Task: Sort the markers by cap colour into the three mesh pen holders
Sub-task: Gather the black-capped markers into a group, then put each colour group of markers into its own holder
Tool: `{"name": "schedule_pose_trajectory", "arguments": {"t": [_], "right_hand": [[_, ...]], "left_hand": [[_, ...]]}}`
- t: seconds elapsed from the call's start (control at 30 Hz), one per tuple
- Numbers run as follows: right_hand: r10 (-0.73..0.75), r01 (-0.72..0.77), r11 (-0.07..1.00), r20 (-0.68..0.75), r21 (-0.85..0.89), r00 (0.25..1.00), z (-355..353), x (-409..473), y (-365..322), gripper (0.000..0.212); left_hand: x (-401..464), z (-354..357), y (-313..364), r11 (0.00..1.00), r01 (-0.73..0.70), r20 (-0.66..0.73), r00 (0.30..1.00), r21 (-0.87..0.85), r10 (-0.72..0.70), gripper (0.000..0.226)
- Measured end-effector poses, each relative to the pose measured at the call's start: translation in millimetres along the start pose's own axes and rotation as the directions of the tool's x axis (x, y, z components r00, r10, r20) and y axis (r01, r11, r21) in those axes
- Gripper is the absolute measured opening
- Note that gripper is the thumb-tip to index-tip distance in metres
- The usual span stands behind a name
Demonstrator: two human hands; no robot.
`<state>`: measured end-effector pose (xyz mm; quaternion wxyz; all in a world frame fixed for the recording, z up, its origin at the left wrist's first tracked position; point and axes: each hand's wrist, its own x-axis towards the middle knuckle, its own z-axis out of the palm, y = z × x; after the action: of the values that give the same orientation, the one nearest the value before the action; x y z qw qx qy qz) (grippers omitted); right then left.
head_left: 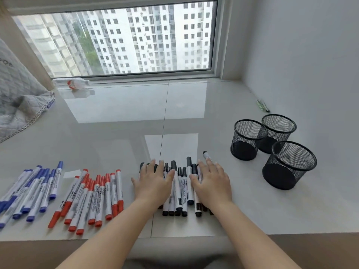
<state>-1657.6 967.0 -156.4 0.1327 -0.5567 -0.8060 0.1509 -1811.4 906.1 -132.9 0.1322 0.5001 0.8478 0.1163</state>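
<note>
Both hands lie flat, fingers straight and spread, gripping nothing: the left hand (154, 184) and right hand (211, 180) press on the row of black-capped markers (183, 188), hiding several barrels. Red-capped markers (93, 199) and blue-capped markers (33, 191) lie leftward on the glossy sill (116, 123). Three round black wire-mesh holders (272, 148) stand clustered to the right.

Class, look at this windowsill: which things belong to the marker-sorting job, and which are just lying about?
Belong: blue-capped markers, red-capped markers, black-capped markers under the flat left hand and right hand, three mesh pen holders.

Lying about: plastic bottle, quilted cloth, green pens.
</note>
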Motion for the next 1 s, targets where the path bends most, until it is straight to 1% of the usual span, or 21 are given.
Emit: {"name": "schedule_pose_trajectory", "arguments": {"t": [0.07, 0.13, 0.2, 0.27, 0.3, 0.37, 0.43, 0.5, 0.57, 0.6, 0.67, 0.77, 0.87, 0.93, 0.97, 1.0], "right_hand": [[-0.01, 0.012, 0.998, -0.037, 0.056, 0.999, -3, 1, 2, 0.058], [-0.023, 0.039, 0.989, -0.111, 0.14, 0.994, -12, -1, 5, 0.053], [-0.021, 0.084, 0.965, -0.247, 0.247, 0.969, -26, -5, 8, 0.045], [0.006, 0.146, 0.939, -0.44, 0.311, 0.898, -43, -10, 12, 0.038], [0.028, 0.163, 0.937, -0.534, 0.308, 0.845, -51, -12, 16, 0.036], [0.058, 0.149, 0.956, -0.663, 0.251, 0.747, -65, -16, 27, 0.037], [0.023, 0.103, 0.987, -0.74, 0.124, 0.672, -74, -18, 43, 0.039], [-0.016, 0.031, 0.999, -0.78, 0.005, 0.626, -79, -20, 61, 0.047], [-0.003, -0.034, 0.999, -0.805, -0.03, 0.593, -84, -20, 78, 0.054], [0.024, -0.06, 0.998, -0.815, -0.013, 0.58, -86, -20, 87, 0.056], [0.122, -0.09, 0.992, -0.813, 0.086, 0.569, -88, -19, 102, 0.064], [0.275, -0.074, 0.956, -0.773, 0.285, 0.572, -84, -16, 119, 0.085], [0.44, -0.063, 0.864, -0.686, 0.5, 0.58, -74, -13, 129, 0.102], [0.539, -0.066, 0.762, -0.574, 0.644, 0.617, -65, -13, 135, 0.11], [0.567, -0.074, 0.718, -0.52, 0.692, 0.639, -62, -14, 137, 0.113], [0.579, -0.087, 0.697, -0.487, 0.712, 0.654, -59, -14, 139, 0.114]], "left_hand": [[5, -2, 4, 1.0, 0.007, -0.016, 1.0, 0.007, -0.006, 0.058], [10, -4, 12, 1.0, -0.002, -0.039, 0.999, 0.009, 0.003, 0.058], [15, -6, 25, 0.999, -0.042, -0.064, 0.997, 0.005, 0.042, 0.058], [20, -6, 43, 0.994, -0.104, -0.082, 0.991, -0.028, 0.101, 0.058], [23, -6, 54, 0.988, -0.143, -0.093, 0.986, -0.056, 0.137, 0.058], [27, -4, 76, 0.965, -0.232, -0.098, 0.97, -0.12, 0.221, 0.059], [30, 0, 98, 0.932, -0.311, -0.084, 0.95, -0.188, 0.3, 0.061], [33, 5, 118, 0.9, -0.362, -0.072, 0.932, -0.244, 0.355, 0.064], [39, 11, 135, 0.876, -0.385, -0.06, 0.921, -0.289, 0.385, 0.069], [43, 14, 143, 0.868, -0.385, -0.052, 0.92, -0.315, 0.389, 0.071], [50, 19, 156, 0.849, -0.36, -0.026, 0.925, -0.387, 0.38, 0.076], [61, 29, 170, 0.816, -0.29, 0.01, 0.94, -0.5, 0.341, 0.086], [71, 39, 177, 0.774, -0.25, 0.024, 0.946, -0.582, 0.324, 0.092], [76, 44, 179, 0.746, -0.26, 0.023, 0.938, -0.613, 0.346, 0.093], [78, 46, 180, 0.729, -0.264, 0.016, 0.936, -0.632, 0.352, 0.092], [79, 48, 182, 0.711, -0.264, 0.008, 0.935, -0.651, 0.354, 0.091]]}}
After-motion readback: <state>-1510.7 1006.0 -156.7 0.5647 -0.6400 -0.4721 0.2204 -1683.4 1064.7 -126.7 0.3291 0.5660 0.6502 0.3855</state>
